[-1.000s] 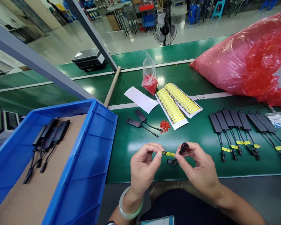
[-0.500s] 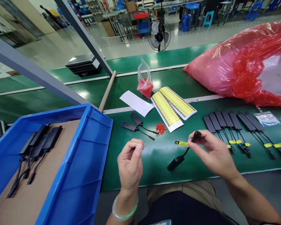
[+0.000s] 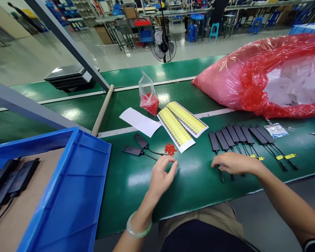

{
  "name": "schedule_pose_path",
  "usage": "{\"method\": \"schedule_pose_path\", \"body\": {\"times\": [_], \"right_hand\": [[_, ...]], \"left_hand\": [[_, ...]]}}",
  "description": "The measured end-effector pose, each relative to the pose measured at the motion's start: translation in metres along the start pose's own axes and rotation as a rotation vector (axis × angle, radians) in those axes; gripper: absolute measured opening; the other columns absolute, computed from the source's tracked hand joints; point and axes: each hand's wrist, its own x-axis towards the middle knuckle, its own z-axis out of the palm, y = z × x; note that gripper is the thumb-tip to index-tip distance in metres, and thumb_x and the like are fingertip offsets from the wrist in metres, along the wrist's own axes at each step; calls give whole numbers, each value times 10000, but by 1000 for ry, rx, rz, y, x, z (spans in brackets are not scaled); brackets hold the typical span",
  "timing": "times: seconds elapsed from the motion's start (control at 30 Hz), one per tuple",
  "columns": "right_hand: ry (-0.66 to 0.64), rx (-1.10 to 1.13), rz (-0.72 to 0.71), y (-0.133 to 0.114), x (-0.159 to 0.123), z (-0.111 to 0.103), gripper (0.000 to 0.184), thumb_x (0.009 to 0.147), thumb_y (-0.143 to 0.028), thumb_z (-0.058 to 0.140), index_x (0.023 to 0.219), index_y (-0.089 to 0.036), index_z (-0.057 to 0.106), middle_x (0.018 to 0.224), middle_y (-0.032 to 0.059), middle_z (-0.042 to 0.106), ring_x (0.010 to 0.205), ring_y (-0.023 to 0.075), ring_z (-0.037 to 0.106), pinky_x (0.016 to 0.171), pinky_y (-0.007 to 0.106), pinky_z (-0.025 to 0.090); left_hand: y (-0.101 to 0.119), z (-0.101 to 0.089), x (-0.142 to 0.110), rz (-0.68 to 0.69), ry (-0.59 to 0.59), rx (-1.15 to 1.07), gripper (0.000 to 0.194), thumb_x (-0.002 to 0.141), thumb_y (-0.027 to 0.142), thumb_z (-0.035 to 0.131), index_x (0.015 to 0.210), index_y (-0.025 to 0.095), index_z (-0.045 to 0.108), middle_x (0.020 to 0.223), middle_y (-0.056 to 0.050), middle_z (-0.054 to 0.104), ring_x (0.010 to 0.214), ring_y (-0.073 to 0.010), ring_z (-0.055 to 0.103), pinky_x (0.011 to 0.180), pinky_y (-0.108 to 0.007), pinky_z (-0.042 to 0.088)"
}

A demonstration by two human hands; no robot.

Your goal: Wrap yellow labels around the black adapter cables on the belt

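Note:
My left hand (image 3: 161,175) is just below a small pile of red rings (image 3: 170,149), thumb and fingers apart in a loose curve with nothing visible between them. Two black cabled modules (image 3: 132,150) lie left of the pile, one cable partly behind that hand. At the left end of a row of similar modules (image 3: 235,134), my right hand (image 3: 232,163) has its fingers curled down on the cable of the end black module (image 3: 214,141). Part of a yellow label shows under the fingertips, which are partly hidden. More yellow labels (image 3: 279,157) wrap cables farther right.
A blue bin (image 3: 94,182) with more modules stands left. Yellow label sheets (image 3: 177,122), a white sheet (image 3: 140,121) and a clear bag of red pieces (image 3: 149,99) lie behind the rings. A large red plastic bag (image 3: 225,80) fills the back right.
My right hand has carried the hanging module rightward and down to the row's left end. My left hand has moved toward the red rings and its fingers have spread. The view has shifted right.

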Motion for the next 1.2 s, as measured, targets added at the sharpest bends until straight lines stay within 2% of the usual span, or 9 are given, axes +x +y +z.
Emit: {"method": "schedule_pose_path", "body": {"times": [0.07, 0.17, 0.37, 0.5, 0.63, 0.77, 0.9, 1.03, 1.2], "right_hand": [[-31, 81, -2, 6, 21, 9, 158, 791, -145, 633, 879, -247, 716, 888, -1, 752, 810, 184, 692, 696, 242, 495], [128, 99, 103, 9, 67, 24, 194, 923, -217, 495, 1064, -171, 619, 1022, 89, 722, 879, 195, 676, 747, 272, 490], [316, 85, 241, 14, 131, 52, 280, 879, -129, 531, 1158, -125, 517, 982, 89, 703, 829, 207, 666, 740, 317, 488], [374, 51, 180, 3, 131, 61, 298, 877, -65, 470, 1158, -148, 525, 939, 74, 693, 847, 213, 657, 763, 323, 493], [406, 18, -31, -26, 100, 65, 306, 895, -84, 448, 1166, -165, 566, 1094, 120, 653, 1049, 250, 609, 894, 355, 483], [574, 79, -115, -44, 61, 56, 256, 946, -143, 416, 1105, -180, 613, 1090, 131, 626, 1037, 259, 616, 917, 398, 500], [769, 594, 46, -39, 40, 41, 134, 928, -305, 568, 964, -202, 646, 955, 70, 638, 850, 219, 692, 720, 338, 587], [634, 1056, 168, -37, 40, 39, 240, 803, -399, 738, 902, -195, 658, 910, 44, 660, 775, 192, 709, 570, 246, 570], [479, 1411, 161, -52, 46, 46, 245, 731, -372, 813, 832, -187, 688, 882, 31, 672, 841, 163, 685, 594, 186, 546]], "left_hand": [[-5, 19, 8, 58, -76, 42, 83, 855, 194, 594, 913, 188, 654, 959, -91, 684, 931, -242, 621, 861, -388, 471], [-8, 44, 18, 119, -178, 95, 206, 861, 240, 588, 1049, 197, 662, 1191, -131, 652, 1085, -297, 576, 943, -448, 439], [-17, 69, 26, 139, -298, 233, 364, 822, 295, 662, 1167, 193, 608, 1381, -156, 543, 1100, -359, 515, 911, -531, 431], [-25, 73, 26, 129, -355, 302, 429, 822, 338, 669, 1213, 189, 575, 1404, -166, 519, 1112, -367, 487, 912, -549, 425], [-20, 71, 27, 129, -389, 350, 472, 847, 379, 637, 1272, 203, 535, 1388, -136, 537, 1113, -324, 486, 919, -482, 439], [-23, 37, 32, 118, -379, 430, 429, 877, 324, 580, 1284, 200, 526, 1397, -90, 539, 1186, -267, 465, 996, -391, 419], [-53, -35, 32, -34, -262, 603, 361, 856, 98, 456, 1183, 167, 591, 1298, -135, 586, 1182, -302, 464, 978, -458, 408], [-90, -91, 28, -195, -194, 735, 373, 815, 33, 409, 1090, 143, 635, 1236, -203, 584, 1184, -377, 451, 904, -529, 409], [-115, -106, 33, -243, -252, 673, 390, 770, 24, 460, 1077, 191, 632, 1220, -134, 622, 1210, -314, 493, 982, -453, 387]]}}
